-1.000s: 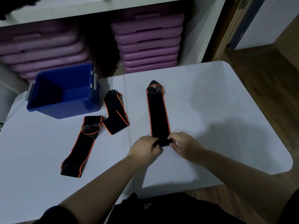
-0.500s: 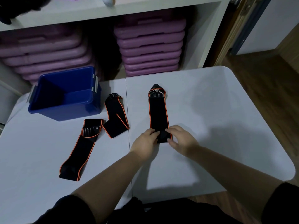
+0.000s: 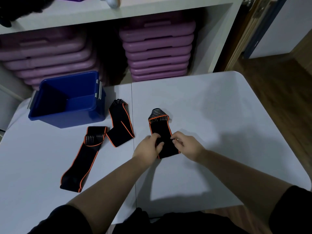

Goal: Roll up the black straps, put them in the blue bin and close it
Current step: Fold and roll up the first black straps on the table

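Both hands, left hand (image 3: 148, 148) and right hand (image 3: 186, 146), pinch the near end of one black strap (image 3: 161, 132) mid-bench, seemingly partway rolled. Two more straps (image 3: 84, 154) lie flat beside the open blue bin (image 3: 67, 114), empty as far as shadow allows; no lid visible.

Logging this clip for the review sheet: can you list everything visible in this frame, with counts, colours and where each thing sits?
black elastic straps with orange edging: 3; one being rolled at table centre, two lying flat left of it
open blue plastic bin: 1, far left of table, empty, no lid in view
white table: 1, foreground
purple plastic trays: two stacks, in the shelf behind
white shelf unit: 1, behind table
wooden floor: right
left hand: gripping the centre strap's roll
right hand: gripping the same roll
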